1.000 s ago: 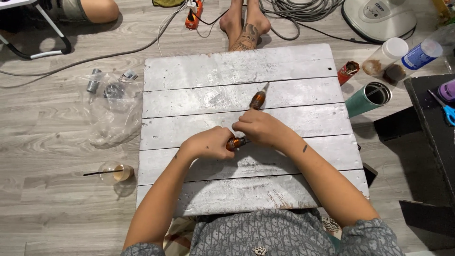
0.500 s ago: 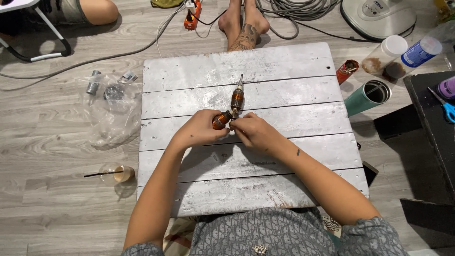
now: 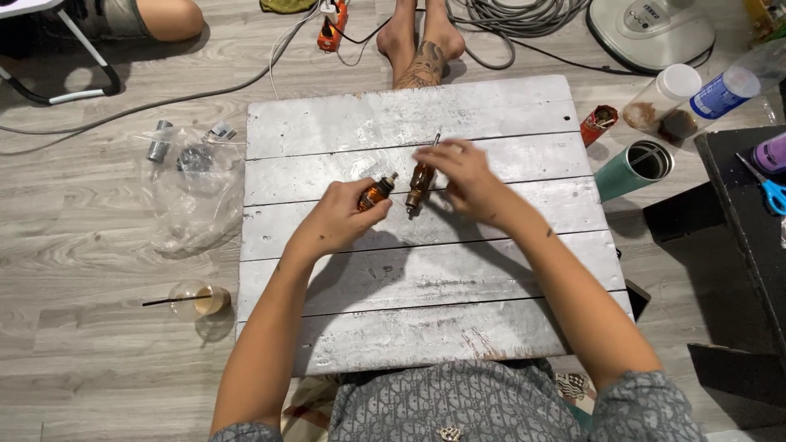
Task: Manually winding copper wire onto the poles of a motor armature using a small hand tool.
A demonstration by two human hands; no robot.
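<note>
The hands had parted: the left hand [image 3: 340, 214] gripped an amber handle piece [image 3: 377, 191], the right hand [image 3: 460, 173] pinched a brown metal-tipped shaft [image 3: 419, 182] over the whitewashed board's [image 3: 426, 270] far half.

Both bare forearms reach forward and converge. The left hand [image 3: 340, 214] is curled into a loose fist, knuckles up. Just beside it and slightly farther out, the right hand [image 3: 460, 170] is palm down, fingers bent in a pinch.
</note>
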